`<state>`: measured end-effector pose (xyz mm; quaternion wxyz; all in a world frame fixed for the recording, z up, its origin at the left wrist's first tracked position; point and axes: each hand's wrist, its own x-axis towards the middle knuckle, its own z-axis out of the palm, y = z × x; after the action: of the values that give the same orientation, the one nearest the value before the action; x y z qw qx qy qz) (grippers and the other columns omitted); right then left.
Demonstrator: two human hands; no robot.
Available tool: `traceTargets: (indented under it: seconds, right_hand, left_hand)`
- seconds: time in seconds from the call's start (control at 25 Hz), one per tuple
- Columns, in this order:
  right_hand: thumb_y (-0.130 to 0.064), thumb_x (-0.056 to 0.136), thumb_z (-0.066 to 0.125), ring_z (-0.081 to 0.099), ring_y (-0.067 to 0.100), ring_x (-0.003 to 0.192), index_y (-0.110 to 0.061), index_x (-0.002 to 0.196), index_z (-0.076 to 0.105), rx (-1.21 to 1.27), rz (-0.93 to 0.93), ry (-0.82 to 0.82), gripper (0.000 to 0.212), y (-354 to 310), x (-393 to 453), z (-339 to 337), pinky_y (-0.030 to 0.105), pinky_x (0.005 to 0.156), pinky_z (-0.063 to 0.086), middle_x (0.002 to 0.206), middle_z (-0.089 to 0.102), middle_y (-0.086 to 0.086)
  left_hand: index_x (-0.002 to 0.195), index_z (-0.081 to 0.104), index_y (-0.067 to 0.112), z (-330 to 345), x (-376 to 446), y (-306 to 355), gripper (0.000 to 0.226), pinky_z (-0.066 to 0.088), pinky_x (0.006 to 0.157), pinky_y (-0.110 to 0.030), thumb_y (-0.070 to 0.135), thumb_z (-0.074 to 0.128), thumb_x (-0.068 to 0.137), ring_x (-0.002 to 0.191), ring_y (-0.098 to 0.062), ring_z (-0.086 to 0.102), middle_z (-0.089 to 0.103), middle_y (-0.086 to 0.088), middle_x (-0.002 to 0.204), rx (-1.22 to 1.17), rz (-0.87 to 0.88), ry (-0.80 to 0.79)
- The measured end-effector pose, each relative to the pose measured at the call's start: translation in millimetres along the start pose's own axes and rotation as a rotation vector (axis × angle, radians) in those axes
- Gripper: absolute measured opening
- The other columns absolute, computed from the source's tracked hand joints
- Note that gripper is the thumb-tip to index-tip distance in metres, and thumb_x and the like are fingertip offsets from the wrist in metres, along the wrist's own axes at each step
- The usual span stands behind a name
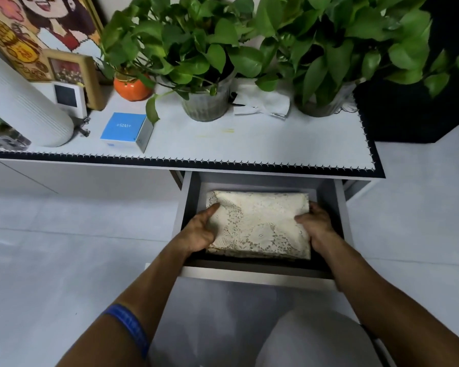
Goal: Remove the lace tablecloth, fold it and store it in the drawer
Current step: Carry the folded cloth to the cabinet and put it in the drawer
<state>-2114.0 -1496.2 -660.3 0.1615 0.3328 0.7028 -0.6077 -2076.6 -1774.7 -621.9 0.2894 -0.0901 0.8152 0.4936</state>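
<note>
the drawer [261,277] under the white table [249,139] stands pulled out toward the person. the folded lace tablecloth [260,223] lies inside it as a cream rectangular bundle, set slightly askew and filling most of the drawer floor.

the left hand [200,229] grasps the bundle's left edge: thumb laid on top of the lace, fingers tucked beneath and out of sight. the right hand [316,221] grasps the right edge, fingers curled over the side of the bundle (their tips are hidden between cloth and drawer wall). both forearms reach down over the drawer front. a blue wristband [129,327] sits on the left forearm.

on the table surface, from left to right: a white ribbed cylinder [24,107], a small white device with a dark screen [68,98], a blue and white box [126,131], an orange pot [131,88], two leafy plants in clear glass pots [206,104], and a crumpled white cloth [263,100] lying between the glass pots. a dark stitched trim [223,163] runs along the table's front edge.
</note>
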Motion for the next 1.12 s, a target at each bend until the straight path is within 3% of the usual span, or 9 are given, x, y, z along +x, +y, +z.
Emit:
traceTargets:
  seconds: [0.08, 0.2, 0.28, 0.44, 0.56, 0.64, 0.76, 0.96, 1.12]
  right_hand:
    - [0.014, 0.083, 0.053, 0.062, 0.032, 0.101, -0.013, 0.130, 0.055, -0.023, 0.018, 0.008, 0.054, 5.4, 7.3, 1.6, 0.042, 0.083, 0.055, 0.122, 0.064, 0.018]
    - [0.002, 0.088, 0.059, 0.061, 0.030, 0.107, -0.017, 0.133, 0.051, -0.138, -0.089, 0.035, 0.049, 3.3, 8.1, 4.7, 0.042, 0.093, 0.052, 0.129, 0.061, 0.015]
    - [-0.010, 0.090, 0.061, 0.055, 0.029, 0.119, -0.024, 0.139, 0.044, -0.433, -0.243, 0.026, 0.054, 0.5, -1.2, 2.5, 0.038, 0.102, 0.047, 0.140, 0.052, 0.009]
    - [-0.018, 0.092, 0.055, 0.050, 0.022, 0.125, -0.023, 0.136, 0.050, -1.060, -0.246, -0.403, 0.045, 3.1, -32.9, 7.2, 0.029, 0.102, 0.042, 0.145, 0.047, 0.003]
    - [-0.039, 0.092, 0.059, 0.055, 0.012, 0.119, -0.031, 0.123, 0.061, -0.930, -0.308, -0.477, 0.032, -6.2, -64.0, 1.0, 0.031, 0.099, 0.046, 0.129, 0.060, -0.010]
    - [-0.063, 0.080, 0.063, 0.056, -0.004, 0.110, -0.047, 0.114, 0.062, -0.821, -0.347, -0.699, 0.037, -15.8, -87.0, -5.0, 0.027, 0.093, 0.048, 0.116, 0.062, -0.027]
    - [-0.065, 0.066, 0.072, 0.050, -0.007, 0.106, -0.064, 0.113, 0.050, -1.036, -0.254, -0.978, 0.052, -15.0, -107.7, -7.3, 0.027, 0.088, 0.045, 0.113, 0.051, -0.039]
    - [-0.046, 0.071, 0.070, 0.053, -0.002, 0.095, -0.050, 0.115, 0.051, -1.196, -0.600, -0.846, 0.048, -14.9, -104.1, -1.6, 0.021, 0.074, 0.044, 0.105, 0.051, -0.030]
    - [-0.045, 0.078, 0.068, 0.047, 0.009, 0.103, -0.035, 0.105, 0.057, -1.188, -0.986, -0.409, 0.031, -25.5, -96.7, -10.6, 0.027, 0.087, 0.036, 0.110, 0.055, -0.012]
  left_hand:
    - [0.153, 0.028, 0.018, 4.2, 6.9, -2.8, 0.064, 0.052, 0.075, -0.007, -0.006, 0.047, 0.097, 0.119, -0.015, 0.053, 0.027, -0.011, 0.159, -0.104, -0.042, -0.017]
    - [0.149, 0.029, 0.000, 4.6, 13.0, -15.0, 0.049, 0.036, 0.114, -0.041, 0.002, 0.042, 0.101, 0.143, -0.039, 0.031, 0.029, -0.023, 0.156, -0.003, -0.021, 0.027]
    - [0.147, 0.036, 0.007, 7.9, 13.3, -10.5, 0.050, 0.030, 0.117, -0.045, 0.008, 0.049, 0.099, 0.142, -0.035, 0.036, 0.037, -0.018, 0.154, 0.162, -0.026, 0.045]
    - [0.137, 0.053, 0.028, 7.3, -17.6, -4.4, 0.043, 0.040, 0.111, -0.037, 0.036, 0.057, 0.095, 0.129, -0.023, 0.052, 0.055, 0.000, 0.143, 0.624, -0.034, -0.141]
    - [0.130, 0.056, 0.044, -1.8, -45.6, 1.1, 0.046, 0.043, 0.108, -0.032, 0.048, 0.067, 0.086, 0.125, -0.008, 0.054, 0.060, 0.012, 0.136, 0.370, 0.081, -0.229]
    - [0.119, 0.062, 0.049, -15.1, -59.4, 6.8, 0.046, 0.044, 0.105, -0.025, 0.044, 0.078, 0.076, 0.116, 0.007, 0.056, 0.064, 0.024, 0.123, 0.287, 0.143, -0.374]
    - [0.112, 0.068, 0.041, -24.9, -63.7, 17.8, 0.045, 0.048, 0.100, -0.027, 0.037, 0.085, 0.070, 0.110, 0.003, 0.059, 0.067, 0.023, 0.114, 0.328, 0.096, -0.505]
    - [0.096, 0.068, 0.037, -18.5, -57.3, 32.5, 0.032, 0.057, 0.082, -0.030, 0.030, 0.080, 0.067, 0.091, -0.004, 0.060, 0.063, 0.018, 0.098, 0.483, 0.220, -0.456]
    - [0.068, 0.053, 0.025, -20.0, -47.7, 24.3, 0.024, 0.044, 0.053, -0.027, 0.033, 0.076, 0.070, 0.055, -0.007, 0.047, 0.053, 0.003, 0.062, 0.470, 0.438, -0.032]
